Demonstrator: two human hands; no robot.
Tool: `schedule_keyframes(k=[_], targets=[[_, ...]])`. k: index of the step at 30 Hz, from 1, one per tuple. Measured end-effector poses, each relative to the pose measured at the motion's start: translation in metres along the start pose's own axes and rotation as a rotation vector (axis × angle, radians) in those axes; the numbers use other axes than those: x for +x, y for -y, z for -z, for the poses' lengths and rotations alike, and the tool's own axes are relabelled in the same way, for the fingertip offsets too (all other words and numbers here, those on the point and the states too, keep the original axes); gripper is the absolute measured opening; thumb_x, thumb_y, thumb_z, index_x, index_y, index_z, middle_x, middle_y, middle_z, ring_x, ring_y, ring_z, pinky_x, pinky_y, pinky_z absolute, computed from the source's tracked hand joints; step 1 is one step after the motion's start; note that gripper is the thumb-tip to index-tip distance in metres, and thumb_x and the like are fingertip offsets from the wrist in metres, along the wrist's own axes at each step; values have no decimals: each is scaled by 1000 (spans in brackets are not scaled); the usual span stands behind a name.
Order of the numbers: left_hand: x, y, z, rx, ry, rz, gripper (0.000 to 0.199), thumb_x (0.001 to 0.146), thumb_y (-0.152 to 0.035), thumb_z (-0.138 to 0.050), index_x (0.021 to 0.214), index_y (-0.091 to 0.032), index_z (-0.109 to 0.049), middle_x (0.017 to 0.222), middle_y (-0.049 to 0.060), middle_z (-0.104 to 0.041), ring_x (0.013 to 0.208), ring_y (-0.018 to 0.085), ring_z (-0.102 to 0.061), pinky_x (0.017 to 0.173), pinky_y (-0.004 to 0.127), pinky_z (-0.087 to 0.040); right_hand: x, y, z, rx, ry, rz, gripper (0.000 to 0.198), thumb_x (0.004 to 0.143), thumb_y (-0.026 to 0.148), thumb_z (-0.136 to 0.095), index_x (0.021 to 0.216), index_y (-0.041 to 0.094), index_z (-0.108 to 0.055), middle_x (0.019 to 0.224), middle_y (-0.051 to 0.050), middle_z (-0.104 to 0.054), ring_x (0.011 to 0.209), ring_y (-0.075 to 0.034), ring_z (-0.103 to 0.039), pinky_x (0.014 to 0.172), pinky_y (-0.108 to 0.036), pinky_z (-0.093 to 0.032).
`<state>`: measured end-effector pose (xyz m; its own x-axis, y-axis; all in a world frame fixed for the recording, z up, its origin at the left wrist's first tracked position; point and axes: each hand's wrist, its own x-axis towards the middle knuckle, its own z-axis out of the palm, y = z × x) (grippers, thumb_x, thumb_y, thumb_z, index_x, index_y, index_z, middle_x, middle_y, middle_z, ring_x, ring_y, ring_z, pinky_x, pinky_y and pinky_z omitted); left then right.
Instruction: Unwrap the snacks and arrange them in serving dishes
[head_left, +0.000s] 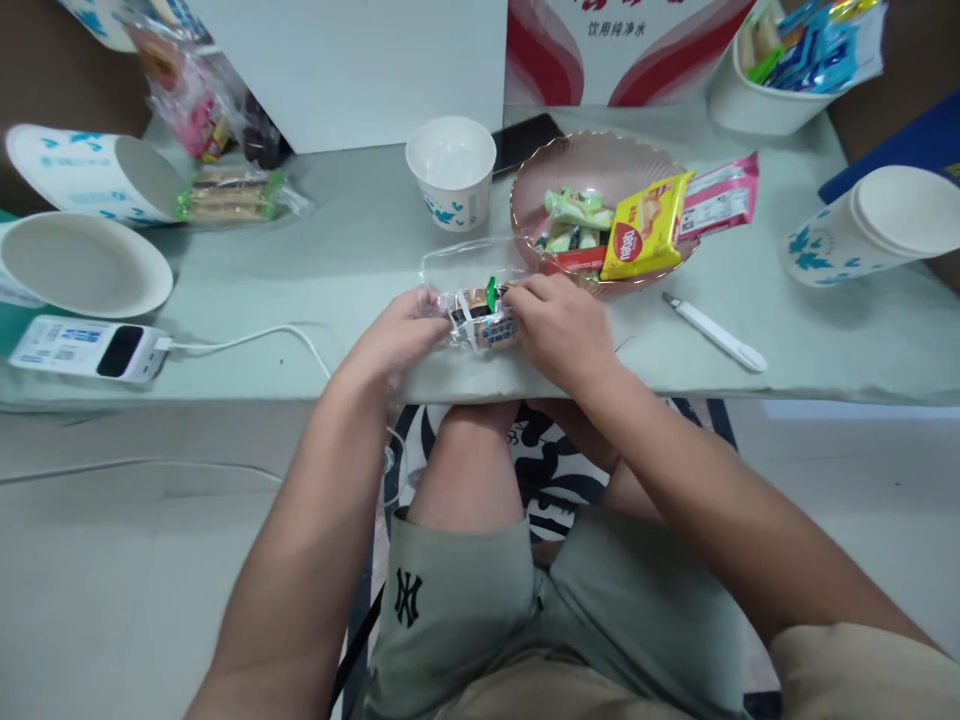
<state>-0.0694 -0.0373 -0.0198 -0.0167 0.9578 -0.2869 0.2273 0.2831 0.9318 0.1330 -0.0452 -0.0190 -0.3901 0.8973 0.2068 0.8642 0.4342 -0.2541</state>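
Near the table's front edge lies a small snack pack [487, 332] in clear plastic, with brown and tan pieces inside, blue print, a white strip across it and a bit of green on top. My left hand [405, 335] grips its left end, thumb and fingers closed on the clear film. From the right, my right hand [564, 325] pinches the other end; its fingertips are partly hidden. Loose clear film [465, 262] stands up behind the pack. Just beyond my right hand is a pink scalloped bowl [540, 180] holding green-wrapped sweets and a yellow snack packet [646, 225].
A paper cup [450, 170] stands behind the pack, beside a dark phone [525, 142]. To the right lie a white utility knife [716, 333] and stacked paper cups [840, 240]. At left are tipped paper tubs [82, 175], wrapped biscuits [229, 195] and a white device [86, 348] with a cable.
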Motion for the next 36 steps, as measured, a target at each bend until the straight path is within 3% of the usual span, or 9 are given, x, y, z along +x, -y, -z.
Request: schedule_keyframes(k=[4,7,10,15,21,25,28,33,36], targets=[[-6,3,-1,-251,117,0,28,57,-6,-65,78,-22,-56,78,1,-65,69,17,-64,61,29,-55,-3,0,-9,129,-30,132,29,91,12,-50,113,19,-68,139,-16,-65,129,-31,-58,110,-47,-46],[-13,3,0,-382,207,-1,38,54,-11,-69,88,-23,-55,97,4,-70,87,22,-71,71,36,-63,-1,-4,-7,228,43,142,25,85,16,-57,109,18,-65,152,-19,-54,140,-34,-51,113,-50,-45],[-19,2,2,-447,243,27,47,52,-14,-72,95,-24,-56,104,5,-71,91,24,-73,73,39,-64,4,-9,1,288,167,120,21,83,19,-60,104,18,-62,148,-20,-55,137,-34,-54,110,-50,-48],[-22,-1,4,-500,284,-13,50,51,-16,-70,99,-25,-62,114,10,-73,89,26,-74,74,42,-64,-1,-7,1,347,157,-5,61,75,23,-74,132,23,-53,127,-12,-56,110,-29,-62,94,-45,-54],[-16,-16,-8,-442,225,-123,32,67,-29,-63,99,-22,-66,114,12,-73,99,27,-73,81,43,-62,-17,-7,-27,541,-1,-87,84,73,39,-81,147,22,-45,138,-16,-47,132,-32,-53,116,-50,-44],[0,-29,-28,-372,99,-57,16,76,-29,-63,90,-20,-65,94,9,-72,87,23,-72,73,37,-61,-18,-9,-42,677,-34,-91,75,88,52,-66,148,16,-43,149,-23,-50,142,-32,-47,121,-52,-37],[10,-27,-34,-302,-50,-18,14,78,-30,-68,87,-22,-60,89,6,-69,83,22,-70,67,32,-58,-19,-6,-46,696,-71,-130,61,95,48,-55,146,15,-47,147,-21,-56,139,-29,-52,119,-48,-40],[9,8,-27,-108,-422,-176,37,79,-45,-79,100,-26,-54,98,4,-65,96,21,-67,75,31,-56,-28,10,-45,521,-84,-179,41,93,30,-55,132,23,-65,150,-16,-55,141,-32,-51,116,-52,-42],[-2,27,-27,-57,-510,-199,43,77,-44,-84,101,-26,-53,88,1,-62,84,19,-65,74,30,-54,-32,16,-42,437,-47,-195,41,93,25,-55,131,27,-68,152,-14,-53,144,-32,-48,118,-52,-40]])
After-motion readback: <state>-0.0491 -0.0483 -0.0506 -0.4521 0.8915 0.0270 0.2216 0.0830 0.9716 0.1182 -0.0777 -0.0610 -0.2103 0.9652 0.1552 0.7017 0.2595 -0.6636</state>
